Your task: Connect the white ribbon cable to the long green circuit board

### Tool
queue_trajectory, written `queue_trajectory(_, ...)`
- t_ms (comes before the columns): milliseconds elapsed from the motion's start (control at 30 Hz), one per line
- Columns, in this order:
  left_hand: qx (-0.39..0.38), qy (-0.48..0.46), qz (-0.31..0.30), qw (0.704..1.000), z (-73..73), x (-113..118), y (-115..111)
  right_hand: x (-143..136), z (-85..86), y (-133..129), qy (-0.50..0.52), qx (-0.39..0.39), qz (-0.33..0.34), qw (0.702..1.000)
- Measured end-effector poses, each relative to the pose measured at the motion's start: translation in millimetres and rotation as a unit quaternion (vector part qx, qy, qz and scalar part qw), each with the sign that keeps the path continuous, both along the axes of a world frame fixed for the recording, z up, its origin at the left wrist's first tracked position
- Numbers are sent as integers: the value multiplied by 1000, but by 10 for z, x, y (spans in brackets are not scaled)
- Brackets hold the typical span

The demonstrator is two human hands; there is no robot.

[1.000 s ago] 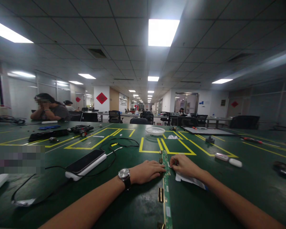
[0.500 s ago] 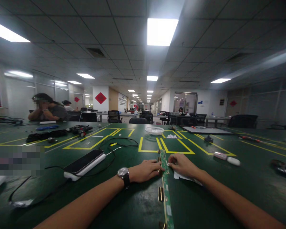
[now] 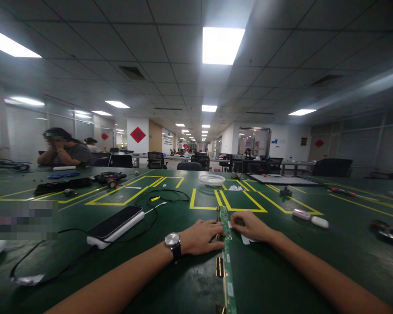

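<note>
I see a long green strip [image 3: 228, 261] lying on the green bench [image 3: 190, 279]. It runs from the middle of the frame down to the bottom edge, just right of centre. Shiny gold-brown flaps [image 3: 219, 267] stick out along its left side.

My left hand [image 3: 201, 237] lies palm down, left of the strip. Its fingers are a bit spread, and their tips reach the left edge near the strip's top end. A round silver watch [image 3: 172, 240] with a black band is on that wrist.

My right hand [image 3: 249, 226] is on the other side. Its fingers are curled in and narrow, with the tips close to the strip's right edge. A small white bit [image 3: 229, 224] shows at the tips, but I cannot tell if they are holding it. White paper [image 3: 247, 240] lies partly under this hand.

Left of my hands, a black phone [image 3: 118, 220] rests on a white block [image 3: 109, 239], with a black cord [image 3: 136, 237] beside them. A white basket [image 3: 212, 179] sits above the strip, with crumpled paper [image 3: 236, 188] to its right. Two small cases, one pink and white [image 3: 301, 214] and one plain white [image 3: 320, 222], lie right of centre. A person [image 3: 75, 150] leans on the bench at the left.
</note>
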State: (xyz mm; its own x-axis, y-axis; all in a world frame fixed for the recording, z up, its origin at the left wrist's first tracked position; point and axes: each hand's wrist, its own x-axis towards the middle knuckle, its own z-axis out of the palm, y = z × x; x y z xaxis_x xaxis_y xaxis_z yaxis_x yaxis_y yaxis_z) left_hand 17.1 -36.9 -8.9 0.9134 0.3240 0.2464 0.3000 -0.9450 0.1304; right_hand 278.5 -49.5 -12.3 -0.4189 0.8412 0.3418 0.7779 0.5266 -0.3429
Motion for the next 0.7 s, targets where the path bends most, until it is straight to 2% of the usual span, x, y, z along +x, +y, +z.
queue_trajectory(633,-10,-8,-2,1000,0,2,-15,13,39,-11,-13,2,1,1000)
queue_trajectory(700,-10,-11,3,1000,-12,3,-11,-18,78,-32,-15,13,26,999)
